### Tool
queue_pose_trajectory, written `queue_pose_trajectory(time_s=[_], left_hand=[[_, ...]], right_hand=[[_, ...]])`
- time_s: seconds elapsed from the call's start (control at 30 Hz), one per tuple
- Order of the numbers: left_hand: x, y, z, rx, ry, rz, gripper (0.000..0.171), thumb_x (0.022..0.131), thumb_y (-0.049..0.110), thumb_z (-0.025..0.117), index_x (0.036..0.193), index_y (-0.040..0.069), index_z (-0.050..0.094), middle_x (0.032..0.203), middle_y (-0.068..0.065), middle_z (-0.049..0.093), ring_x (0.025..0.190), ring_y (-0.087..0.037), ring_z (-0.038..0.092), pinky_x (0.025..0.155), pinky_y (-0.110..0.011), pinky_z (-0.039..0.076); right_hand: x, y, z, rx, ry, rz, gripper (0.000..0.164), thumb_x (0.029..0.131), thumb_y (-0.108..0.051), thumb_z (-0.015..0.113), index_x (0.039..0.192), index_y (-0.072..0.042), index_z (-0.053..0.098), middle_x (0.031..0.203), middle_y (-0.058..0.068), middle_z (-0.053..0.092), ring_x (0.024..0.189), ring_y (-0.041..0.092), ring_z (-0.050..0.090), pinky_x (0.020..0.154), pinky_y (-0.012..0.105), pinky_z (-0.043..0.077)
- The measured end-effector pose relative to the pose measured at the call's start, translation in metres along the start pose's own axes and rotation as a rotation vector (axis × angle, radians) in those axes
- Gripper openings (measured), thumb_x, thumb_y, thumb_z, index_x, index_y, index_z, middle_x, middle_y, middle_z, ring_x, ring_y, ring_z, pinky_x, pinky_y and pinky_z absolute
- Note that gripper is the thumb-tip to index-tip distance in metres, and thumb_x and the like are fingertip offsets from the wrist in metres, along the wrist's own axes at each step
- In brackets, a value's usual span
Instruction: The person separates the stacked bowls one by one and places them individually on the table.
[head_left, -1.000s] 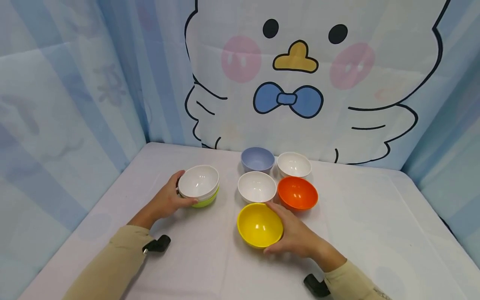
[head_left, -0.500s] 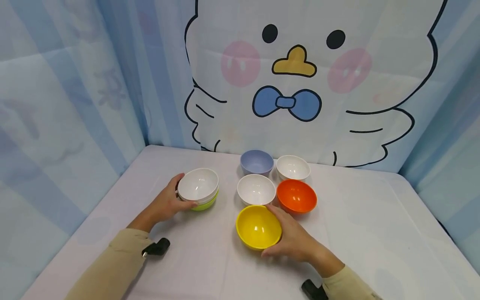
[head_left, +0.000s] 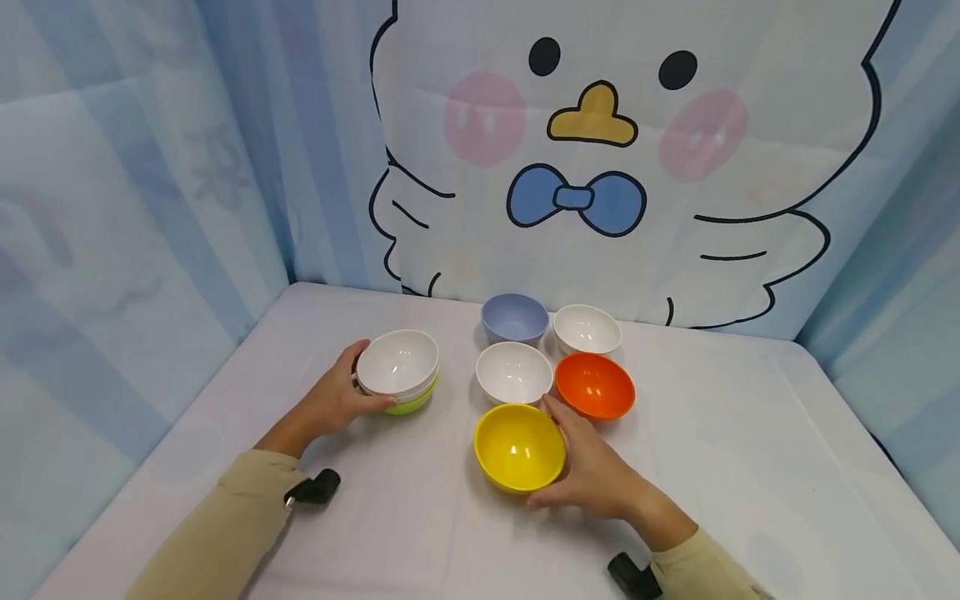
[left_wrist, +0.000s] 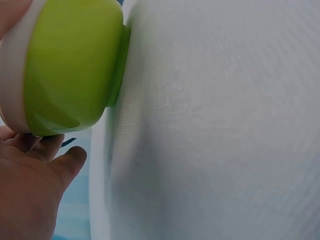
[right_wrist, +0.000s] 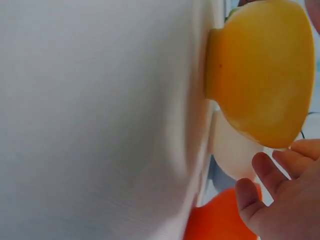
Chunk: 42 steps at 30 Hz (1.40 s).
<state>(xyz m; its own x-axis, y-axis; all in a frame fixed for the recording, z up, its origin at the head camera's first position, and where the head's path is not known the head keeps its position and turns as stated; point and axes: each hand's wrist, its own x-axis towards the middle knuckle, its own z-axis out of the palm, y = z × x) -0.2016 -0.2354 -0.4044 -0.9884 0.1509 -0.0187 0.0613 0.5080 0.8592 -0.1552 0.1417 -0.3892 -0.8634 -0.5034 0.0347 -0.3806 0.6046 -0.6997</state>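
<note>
The head view shows two hands and a lot of small bowls on a white desk [head_left: 420, 542]. The left hand [head_left: 326, 406] is holding a stack of bowls by its side, with the thumb in front and the other fingers round the back. The top white bowl [head_left: 397, 364] sits in the green bowl [head_left: 411, 405], and I cannot tell if more white bowls are tucked in between. The right hand [head_left: 596, 467] is bent around the right side of the yellow bowl [head_left: 519, 450], with the thumb at the near side and a finger at the far side. I cannot tell if it is gripping the bowl or just resting loosely by it. In the right wrist view, one fingertip is right at the yellow rim, and two others are a bit away from it. The yellow bowl stands upright, closest to the person. Just behind it is the front white bowl [head_left: 513, 372], with the orange bowl [head_left: 595, 386] to the right. Farther back are the blue bowl [head_left: 514, 319] and the back white bowl [head_left: 587, 329], side by side. Both arms have tan sleeves [head_left: 225, 525]. Behind the desk hangs a cloth with a big cartoon bird, which wears a blue bow tie [head_left: 573, 198].
</note>
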Motion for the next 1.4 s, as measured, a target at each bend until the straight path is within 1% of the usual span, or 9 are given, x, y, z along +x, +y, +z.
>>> queue_pose_trajectory(time_s=[0.2,0.27,0.37,0.47,0.6,0.7,0.87,1.03,1.4], left_hand=[[0.003,0.0,0.002,-0.056,0.016,0.012,0.132,0.074,0.031,0.09,0.158,0.004,-0.009,0.165,-0.021,0.003,0.147,-0.041,0.016,0.117,-0.06,0.016],[0.004,0.001,0.003,-0.063,0.033,-0.01,0.134,0.072,0.031,0.091,0.159,0.007,-0.008,0.165,-0.02,0.006,0.145,-0.04,0.022,0.116,-0.059,0.02],[0.004,0.002,0.003,-0.047,0.064,-0.04,0.13,0.072,0.03,0.091,0.16,0.006,-0.002,0.162,-0.022,0.016,0.14,-0.041,0.031,0.114,-0.058,0.028],[0.003,0.003,0.003,-0.031,0.073,-0.06,0.127,0.073,0.03,0.091,0.159,0.005,0.002,0.16,-0.022,0.021,0.138,-0.041,0.034,0.112,-0.059,0.031],[0.001,0.002,0.004,-0.045,0.048,-0.046,0.127,0.072,0.029,0.091,0.159,0.003,0.003,0.16,-0.023,0.021,0.138,-0.042,0.034,0.112,-0.059,0.03],[-0.002,0.002,0.005,-0.044,0.03,-0.023,0.127,0.07,0.029,0.092,0.158,0.0,0.004,0.159,-0.025,0.023,0.137,-0.043,0.035,0.112,-0.059,0.03],[-0.006,0.001,0.008,-0.035,0.024,0.017,0.128,0.067,0.029,0.092,0.157,-0.003,0.007,0.155,-0.027,0.03,0.135,-0.042,0.039,0.112,-0.058,0.031],[-0.007,0.002,0.01,-0.024,0.006,0.028,0.13,0.065,0.032,0.093,0.157,-0.003,0.008,0.154,-0.026,0.033,0.134,-0.04,0.041,0.111,-0.057,0.032],[-0.005,0.004,0.012,-0.015,-0.016,0.044,0.134,0.064,0.037,0.094,0.157,-0.004,0.005,0.156,-0.025,0.029,0.132,-0.04,0.042,0.109,-0.057,0.036]], right_hand=[[0.009,-0.012,-0.015,-0.002,0.038,-0.053,0.108,0.075,-0.037,0.087,0.155,0.002,0.025,0.157,0.021,0.032,0.142,0.04,0.033,0.11,0.06,0.032],[0.014,-0.018,-0.019,-0.002,0.048,-0.071,0.104,0.078,-0.034,0.086,0.155,0.002,0.026,0.158,0.022,0.03,0.142,0.04,0.033,0.11,0.06,0.032],[0.025,-0.029,-0.024,-0.011,0.054,-0.109,0.102,0.079,-0.034,0.085,0.155,0.001,0.026,0.156,0.022,0.032,0.141,0.04,0.035,0.108,0.061,0.035],[0.037,-0.043,-0.028,-0.01,0.047,-0.145,0.103,0.079,-0.034,0.085,0.156,-0.002,0.026,0.157,0.02,0.033,0.139,0.04,0.038,0.106,0.06,0.038],[0.054,-0.062,-0.031,-0.016,0.02,-0.156,0.104,0.078,-0.039,0.085,0.158,-0.008,0.025,0.161,0.011,0.03,0.141,0.036,0.036,0.107,0.061,0.036],[0.067,-0.073,-0.032,-0.027,0.002,-0.156,0.106,0.076,-0.042,0.085,0.159,-0.012,0.025,0.162,0.005,0.027,0.145,0.03,0.03,0.112,0.059,0.03],[0.089,-0.085,-0.026,-0.035,-0.03,-0.172,0.107,0.075,-0.041,0.086,0.159,-0.013,0.026,0.162,0.004,0.028,0.147,0.028,0.027,0.115,0.056,0.028],[0.109,-0.085,-0.015,-0.068,-0.092,-0.191,0.107,0.075,-0.043,0.087,0.159,-0.014,0.027,0.162,0.005,0.029,0.146,0.028,0.028,0.115,0.053,0.028],[0.143,-0.081,0.011,-0.089,-0.241,-0.09,0.108,0.073,-0.044,0.088,0.159,-0.017,0.027,0.162,0.003,0.03,0.145,0.023,0.032,0.115,0.046,0.032]])
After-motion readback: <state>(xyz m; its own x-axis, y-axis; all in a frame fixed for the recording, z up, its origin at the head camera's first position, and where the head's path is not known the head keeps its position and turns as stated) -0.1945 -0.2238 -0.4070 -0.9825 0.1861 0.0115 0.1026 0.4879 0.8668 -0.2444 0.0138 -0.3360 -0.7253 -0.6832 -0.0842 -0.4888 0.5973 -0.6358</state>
